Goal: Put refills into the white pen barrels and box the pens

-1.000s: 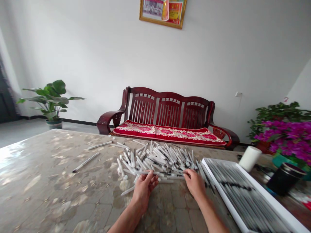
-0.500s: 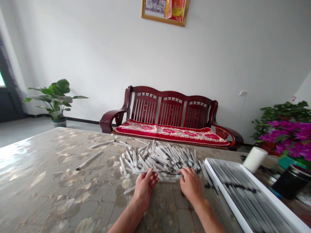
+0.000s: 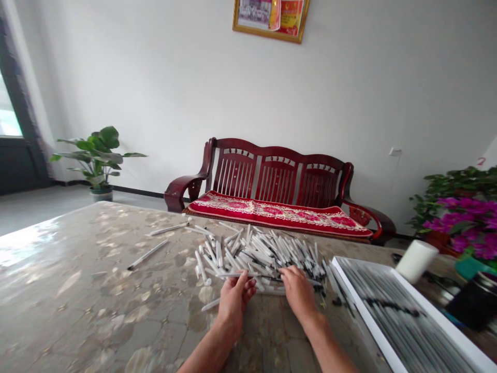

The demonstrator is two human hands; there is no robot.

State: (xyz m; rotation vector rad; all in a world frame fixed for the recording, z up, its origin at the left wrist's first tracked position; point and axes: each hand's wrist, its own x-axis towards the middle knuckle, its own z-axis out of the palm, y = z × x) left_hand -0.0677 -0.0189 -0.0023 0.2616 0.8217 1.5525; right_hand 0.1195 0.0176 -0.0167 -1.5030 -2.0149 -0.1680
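My left hand is closed in a pinch around a whitish pen barrel, held level just in front of a heap of pen parts. From the barrel's right end a thin dark pen refill runs toward my right hand, whose fingers are closed at its far end; the exact grip is partly hidden. White tubes and caps with dark bits make up the heap. Close to my left wrist lies a loose white tube.
To the right, a white tray holds rows of clear pens. Beyond it stand a white roll, a dark cup and purple flowers. Loose pens lie left on the patterned table. A wooden bench stands behind.
My right hand has moved slightly left, closer to my left hand, and less of the dark refill shows between them. The whole view has shifted a little.
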